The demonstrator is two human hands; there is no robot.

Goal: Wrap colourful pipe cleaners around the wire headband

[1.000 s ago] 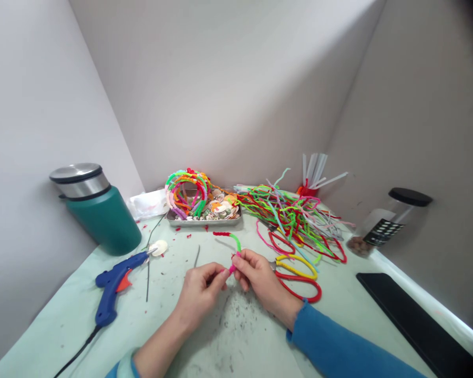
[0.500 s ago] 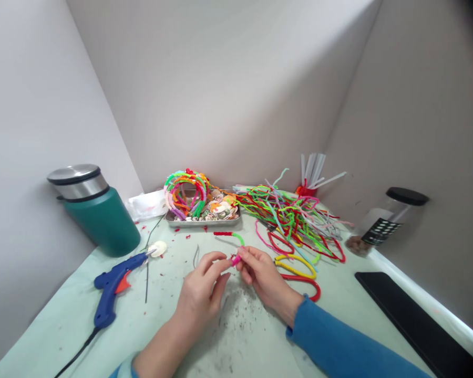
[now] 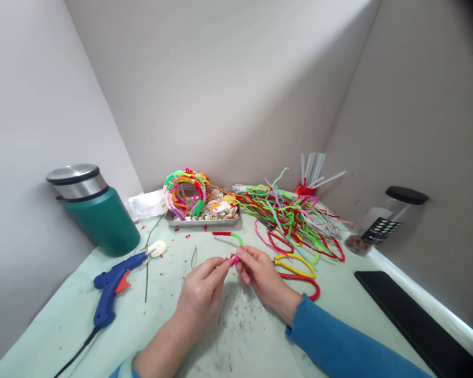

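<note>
A small pink pipe cleaner [image 3: 235,260] is pinched between my two hands over the middle of the table. My left hand [image 3: 204,286] has its thumb and fingers closed on the pink piece's left end. On its right end, my right hand [image 3: 258,270] grips with thumb and index finger. Just beyond my hands, a red and green pipe cleaner [image 3: 227,234] curves toward my right fingertips; whether it joins the pink piece I cannot tell. Beside my right wrist lie yellow-handled scissors [image 3: 299,265] and a red handle loop [image 3: 307,281].
A blue glue gun [image 3: 116,286] rests at left, its tip on a pale disc [image 3: 157,248], near a green bottle [image 3: 102,220]. Behind are a metal tray [image 3: 205,223] of shells with coiled pipe cleaners, and a pipe cleaner heap [image 3: 291,210]. A jar [image 3: 384,223] stands right.
My left hand's fingers have closed together onto the pink pipe cleaner, where they were spread apart before. My right hand has stayed nearly still.
</note>
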